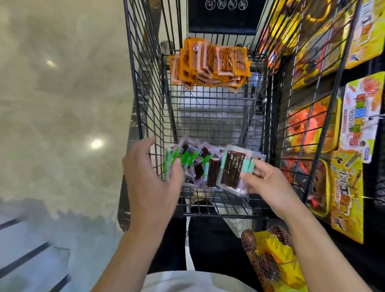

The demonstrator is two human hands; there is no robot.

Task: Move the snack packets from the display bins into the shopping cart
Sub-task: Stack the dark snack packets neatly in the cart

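Observation:
A black wire shopping cart [216, 116] fills the middle of the view. A heap of orange snack packets [210, 62] lies at its far end. At the near end I hold a fan of green-and-clear packets with dark sticks [209, 167] over the cart. My left hand [151, 180] grips the fan's left side, thumb on top. My right hand [269, 184] pinches its right end by the pale green edge.
Yellow and orange snack bags [345, 184] hang on a rack close to the cart's right side. A net bag with brown items and a yellow label [272, 261] is low at the right. Shiny pale floor [55, 107] spreads to the left.

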